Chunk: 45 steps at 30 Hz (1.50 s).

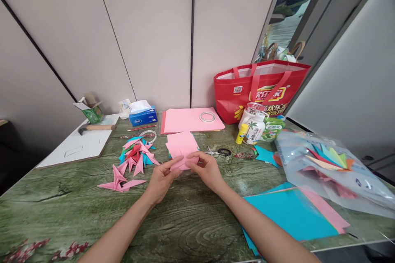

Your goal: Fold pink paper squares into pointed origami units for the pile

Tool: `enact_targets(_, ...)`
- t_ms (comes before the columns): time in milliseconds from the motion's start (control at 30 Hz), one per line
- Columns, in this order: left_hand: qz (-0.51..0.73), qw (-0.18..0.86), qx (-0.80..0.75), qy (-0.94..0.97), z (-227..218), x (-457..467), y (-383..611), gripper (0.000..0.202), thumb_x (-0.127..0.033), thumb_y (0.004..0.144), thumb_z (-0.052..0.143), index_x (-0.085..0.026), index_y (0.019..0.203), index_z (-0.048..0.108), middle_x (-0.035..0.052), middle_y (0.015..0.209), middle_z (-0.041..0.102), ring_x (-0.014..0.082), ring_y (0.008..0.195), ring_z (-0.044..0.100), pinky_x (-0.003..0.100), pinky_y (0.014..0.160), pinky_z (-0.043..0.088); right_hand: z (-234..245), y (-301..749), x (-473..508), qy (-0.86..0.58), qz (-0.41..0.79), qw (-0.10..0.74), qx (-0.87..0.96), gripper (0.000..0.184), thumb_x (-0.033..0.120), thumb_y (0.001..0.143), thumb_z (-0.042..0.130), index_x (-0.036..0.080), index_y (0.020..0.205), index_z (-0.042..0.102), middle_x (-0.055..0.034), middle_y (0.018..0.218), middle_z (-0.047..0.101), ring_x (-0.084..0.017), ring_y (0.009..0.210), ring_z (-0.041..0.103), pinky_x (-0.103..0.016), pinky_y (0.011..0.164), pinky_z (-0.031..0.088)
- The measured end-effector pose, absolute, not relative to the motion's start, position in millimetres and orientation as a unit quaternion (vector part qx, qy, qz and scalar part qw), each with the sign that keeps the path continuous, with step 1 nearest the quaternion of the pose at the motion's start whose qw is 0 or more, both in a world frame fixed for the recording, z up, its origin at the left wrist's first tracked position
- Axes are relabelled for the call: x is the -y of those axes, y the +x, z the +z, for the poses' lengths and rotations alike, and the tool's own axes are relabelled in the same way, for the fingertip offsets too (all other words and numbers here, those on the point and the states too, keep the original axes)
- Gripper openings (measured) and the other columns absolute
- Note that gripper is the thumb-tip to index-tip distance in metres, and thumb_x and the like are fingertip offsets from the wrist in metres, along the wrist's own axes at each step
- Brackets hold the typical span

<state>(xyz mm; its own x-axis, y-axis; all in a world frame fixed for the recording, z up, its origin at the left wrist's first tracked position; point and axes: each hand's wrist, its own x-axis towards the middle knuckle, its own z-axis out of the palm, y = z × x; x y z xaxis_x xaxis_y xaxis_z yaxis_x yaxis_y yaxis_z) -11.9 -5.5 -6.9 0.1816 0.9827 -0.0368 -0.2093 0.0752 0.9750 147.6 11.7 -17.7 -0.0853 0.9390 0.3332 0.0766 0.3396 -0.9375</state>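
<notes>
Between my left hand [165, 176] and my right hand [207, 169] is a small piece of pink paper [185, 163], pinched by the fingers of both at its two sides. Right behind it lies a stack of pink paper squares [182, 143], partly covered by the held piece. To the left of my left hand, a pink folded paper crane [119, 177] rests on the table. A pile of pink, red, blue and green folded papers [138, 152] sits just beyond it. Scissors with black handles [219, 152] lie behind my right hand.
Pink sheets [185, 119] with a tape roll [207, 117], a tissue box [142, 116] and a hammer [97, 128] lie at the back. At right stand a red bag [228, 98], bottles and a glue stick [242, 133], near a plastic bag [367, 181] and blue sheets [290, 213].
</notes>
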Motion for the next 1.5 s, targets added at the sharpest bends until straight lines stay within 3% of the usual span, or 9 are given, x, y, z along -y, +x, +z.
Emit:
enact_targets(267,0.472,0.528,-0.461,0.534,-4,4,-14,0.033,-0.026,0.061,0.069,-0.017,0.093,0.067,0.0060,0.094,0.068,0.0215,0.084,0.062,0.032,0.079,0.046,-12,154,-14,-0.352,0.397,0.502,0.683,0.007,0.023,0.068,0.064,0.020,0.075,0.066,-0.0023,0.078,0.063,-0.016,0.078,0.056,-0.029,0.074,0.043)
enact_targets(467,0.502,0.555,-0.458,0.480,-6,3,-15,0.032,-0.023,0.057,0.072,-0.016,0.087,0.067,0.0032,0.069,0.071,0.0196,0.068,0.065,0.032,0.071,0.050,-15,155,-15,-0.358,0.452,0.473,0.666,0.017,0.023,0.070,0.061,0.020,0.086,0.066,-0.0024,0.085,0.066,-0.014,0.067,0.059,-0.026,0.063,0.046)
enact_targets(600,0.534,0.598,-0.422,0.425,-7,3,-14,0.034,-0.020,0.057,0.072,-0.015,0.089,0.066,0.0034,0.079,0.071,0.0187,0.072,0.065,0.035,0.076,0.051,-19,155,-16,-0.375,0.431,0.490,0.658,0.016,0.022,0.069,0.061,0.020,0.085,0.066,-0.0027,0.085,0.066,-0.015,0.073,0.060,-0.027,0.067,0.046)
enact_targets(967,0.536,0.624,-0.411,0.392,-4,4,-15,0.033,-0.017,0.058,0.072,-0.013,0.090,0.067,0.0032,0.067,0.070,0.0178,0.066,0.066,0.035,0.073,0.054,-12,155,-14,-0.382,0.459,0.490,0.635,0.016,0.022,0.069,0.062,0.018,0.084,0.067,-0.0037,0.085,0.068,-0.016,0.072,0.061,-0.027,0.066,0.048)
enact_targets(1100,0.537,0.627,-0.412,0.386,-2,4,-15,0.034,-0.017,0.056,0.073,-0.013,0.089,0.067,0.0039,0.065,0.070,0.0178,0.064,0.066,0.035,0.071,0.055,-9,156,-13,-0.381,0.444,0.497,0.641,0.015,0.021,0.069,0.062,0.018,0.082,0.067,-0.0041,0.087,0.068,-0.017,0.081,0.061,-0.028,0.072,0.047)
enact_targets(1500,0.536,0.622,-0.398,0.409,-5,2,-16,0.032,-0.018,0.059,0.072,-0.014,0.090,0.068,0.0041,0.071,0.071,0.0178,0.067,0.066,0.036,0.074,0.054,-7,157,-13,-0.370,0.442,0.500,0.646,0.016,0.017,0.070,0.059,0.018,0.084,0.067,-0.0044,0.089,0.067,-0.017,0.082,0.061,-0.029,0.074,0.047)
